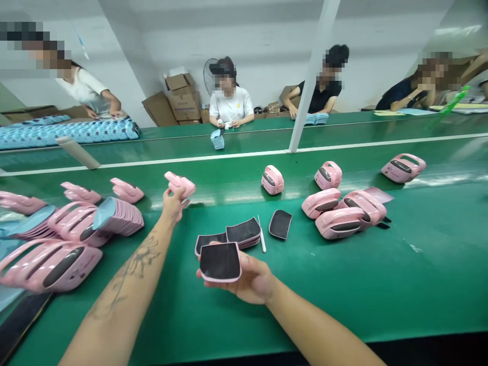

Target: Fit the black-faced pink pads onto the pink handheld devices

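My left hand (pixel 173 205) reaches out over the far part of the green work surface, its fingers closed on a pink plastic casing (pixel 183 185) with a handle. Nearer to me, my right hand (pixel 253 277) grips a pink-rimmed panel (pixel 220 262), its black face turned up. Just behind that panel lies a small stack of similar black-faced panels (pixel 243 231). A thin white stick-like tool (pixel 262 234) rests beside the stack, and one single panel (pixel 280 224) lies to its right.
Pink casings (pixel 72 267) and stacked panels with blue faces (pixel 120 216) crowd the left. More pink casings (pixel 339 222) are grouped at right, others (pixel 272 180) along the belt. A white post (pixel 314 76) rises beyond. Several people (pixel 231 104) sit or stand across the line.
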{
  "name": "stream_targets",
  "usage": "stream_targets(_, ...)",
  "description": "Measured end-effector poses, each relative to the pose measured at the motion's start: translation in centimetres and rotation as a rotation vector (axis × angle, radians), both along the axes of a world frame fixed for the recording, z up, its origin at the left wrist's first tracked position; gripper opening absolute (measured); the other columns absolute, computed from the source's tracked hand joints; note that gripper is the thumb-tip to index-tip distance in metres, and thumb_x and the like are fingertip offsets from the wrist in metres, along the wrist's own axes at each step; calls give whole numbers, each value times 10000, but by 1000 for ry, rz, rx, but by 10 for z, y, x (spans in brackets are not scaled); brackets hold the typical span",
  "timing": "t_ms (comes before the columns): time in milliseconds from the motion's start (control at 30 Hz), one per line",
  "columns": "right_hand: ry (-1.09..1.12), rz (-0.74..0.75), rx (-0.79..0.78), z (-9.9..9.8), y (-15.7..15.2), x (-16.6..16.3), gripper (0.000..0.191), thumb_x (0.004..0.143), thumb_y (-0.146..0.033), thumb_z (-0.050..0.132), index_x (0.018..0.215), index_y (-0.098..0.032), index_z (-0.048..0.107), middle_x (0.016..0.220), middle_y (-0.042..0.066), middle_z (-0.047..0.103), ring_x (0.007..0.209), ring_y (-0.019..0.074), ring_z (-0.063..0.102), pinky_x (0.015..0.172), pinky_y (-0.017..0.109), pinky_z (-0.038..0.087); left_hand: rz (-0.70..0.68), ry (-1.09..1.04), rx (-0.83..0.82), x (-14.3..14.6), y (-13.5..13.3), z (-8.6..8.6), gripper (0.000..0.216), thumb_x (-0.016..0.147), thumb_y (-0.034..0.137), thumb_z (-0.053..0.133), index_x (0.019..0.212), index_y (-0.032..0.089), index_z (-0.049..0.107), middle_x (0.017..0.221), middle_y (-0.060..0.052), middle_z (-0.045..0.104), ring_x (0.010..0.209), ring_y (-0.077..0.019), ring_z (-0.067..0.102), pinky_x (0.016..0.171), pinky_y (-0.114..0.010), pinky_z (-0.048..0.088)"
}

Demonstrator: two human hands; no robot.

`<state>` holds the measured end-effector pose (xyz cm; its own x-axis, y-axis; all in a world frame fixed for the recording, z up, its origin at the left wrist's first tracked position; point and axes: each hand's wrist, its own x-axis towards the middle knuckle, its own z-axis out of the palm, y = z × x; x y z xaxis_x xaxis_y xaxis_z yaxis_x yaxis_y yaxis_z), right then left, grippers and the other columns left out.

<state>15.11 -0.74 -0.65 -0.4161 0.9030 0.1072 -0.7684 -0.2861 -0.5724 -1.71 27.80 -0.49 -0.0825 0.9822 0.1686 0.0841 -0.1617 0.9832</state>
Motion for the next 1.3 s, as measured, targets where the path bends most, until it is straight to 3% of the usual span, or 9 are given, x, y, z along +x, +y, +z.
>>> stream_targets(133, -58, -100, 32, 0, -3, 6, 738, 852, -616, 671, 1467, -221, 570, 1450, 142, 648, 1293, 378, 648, 1110, 548, 462, -311, -415, -43, -30, -93, 7, 572, 878, 605, 562, 1303, 223, 578, 1292, -133, 691, 1158, -326, 689, 886, -502, 619)
stream_targets(200, -137, -204, 69, 1, -4, 9, 739, 843, -644, 692, 1452, -238, 583, 1455, 137, 643, 1282, 383, 647, 1073, 539, 491, -352, -530, -84, -37, -154, 4, 598, 908, 616, 534, 1337, 206, 601, 1329, -169, 690, 1171, -387, 690, 881, -562, 617)
stream_targets(333, -413, -401, 101, 7, -11, 12, 732, 851, -708, 690, 1414, -249, 604, 1431, 131, 651, 1268, 370, 636, 1041, 520, 516, -386, -562, -189, -28, -254, -22, 609, 927, 639, 533, 1391, 248, 582, 1387, -156, 675, 1185, -413, 700, 903, -614, 616)
stream_targets(433, -634, -479, 121, 4, -30, 7, 765, 856, -697, 718, 1464, -262, 557, 1480, 120, 619, 1348, 359, 581, 1122, 512, 465, -421, -590, -136, -18, -292, -45, 715, 869, 530, 709, 1506, 303, 475, 1546, -125, 560, 1349, -404, 609, 1052, -586, 566)
stream_targets(567, -958, -487, 108, -19, -65, -5, 876, 815, -612, 817, 1550, -307, 451, 1593, 102, 517, 1376, 354, 556, 1155, 523, 444, -511, -557, -58, -17, -308, -63, 863, 830, 491, 798, 1568, 293, 396, 1597, -137, 502, 1456, -394, 512, 1193, -556, 451)
stream_targets(733, -1108, -540, 71, -45, -84, -17, 928, 796, -645, 806, 1566, -289, 428, 1586, 115, 515, 1355, 371, 567, 1137, 559, 474, -609, -591, -48, -16, -309, -63, 958, 810, 433, 836, 1611, 278, 332, 1616, -148, 462, 1446, -420, 498, 1184, -586, 433)
stream_targets(1067, -1237, -603, 93, -42, -85, -20, 907, 805, -648, 790, 1556, -284, 435, 1584, 129, 509, 1377, 379, 549, 1156, 594, 456, -648, -624, -38, -12, -308, -63, 952, 806, 342, 846, 1610, 302, 339, 1663, -128, 396, 1483, -409, 450, 1205, -578, 414)
stream_targets(1300, -1253, -580, 86, -41, -85, -17, 929, 789, -646, 807, 1556, -278, 433, 1587, 137, 511, 1371, 377, 561, 1150, 600, 465, -678, -595, -49, -13, -308, -53, 1029, 776, 376, 858, 1633, 280, 297, 1592, -146, 473, 1442, -418, 485, 1178, -597, 429)
